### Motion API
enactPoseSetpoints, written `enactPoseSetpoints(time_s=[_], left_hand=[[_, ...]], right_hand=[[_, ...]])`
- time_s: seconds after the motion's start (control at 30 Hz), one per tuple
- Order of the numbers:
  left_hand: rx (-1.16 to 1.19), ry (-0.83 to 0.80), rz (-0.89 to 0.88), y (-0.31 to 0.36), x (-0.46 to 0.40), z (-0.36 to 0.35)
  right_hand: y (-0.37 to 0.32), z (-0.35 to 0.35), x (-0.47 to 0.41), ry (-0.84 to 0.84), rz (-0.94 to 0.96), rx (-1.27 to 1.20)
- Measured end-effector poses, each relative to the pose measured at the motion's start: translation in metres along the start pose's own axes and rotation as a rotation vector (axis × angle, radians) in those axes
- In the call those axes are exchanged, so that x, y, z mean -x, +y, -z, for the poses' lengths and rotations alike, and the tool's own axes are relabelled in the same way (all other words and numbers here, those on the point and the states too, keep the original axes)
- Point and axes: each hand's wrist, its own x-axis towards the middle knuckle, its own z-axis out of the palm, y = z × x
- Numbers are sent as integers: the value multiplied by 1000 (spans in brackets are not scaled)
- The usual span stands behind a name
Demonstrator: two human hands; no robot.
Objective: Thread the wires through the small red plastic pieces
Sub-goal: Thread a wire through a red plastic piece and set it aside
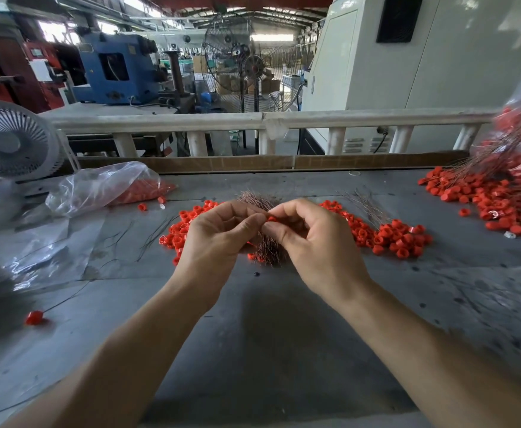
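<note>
grip: right hand [311, 242] is pinching one small red plastic piece [272, 219] between thumb and forefinger, holding it up where both hands are meeting so its hole is facing the wire end, by my reading.
other hand: left hand [219, 236] is curling round a bundle of wires [266, 248], fingers closing on it so single strands are staying fanned and easy to pick; whether one strand is already entering the piece is too small to tell.
supply: loose red pieces [385, 234] are lying in a heap on the grey table [283, 335] just behind the hands, probably so the next one is within easy reach.
spare wires: a few thin strands [367, 205] are lying on that heap, right of the hands.
finished side: a pile of threaded pieces [497, 193] is spilling from a bag at far right, apart from the raw stock.
stock bag: a clear bag [111, 186] holding more red pieces is sitting at left, near a small fan [12, 140].
stray: one threaded piece [33, 317] is lying alone, near left.
</note>
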Motion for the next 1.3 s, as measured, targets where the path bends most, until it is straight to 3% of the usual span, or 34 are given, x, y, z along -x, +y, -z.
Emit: enactPoseSetpoints(time_s=[0.37,0.97,1.13,1.3], left_hand=[[-135,18,-78,-4,-1,-1],[136,122,151,0,-1,4],[77,158,193,0,-1,3],[-41,180,179,-2,-2,5]], right_hand=[[-1,4,-2,-82,-14,88],[0,8,0,-136,53,129],[9,20,-7,-23,-8,237],[33,63,-24,202,-219,461]])
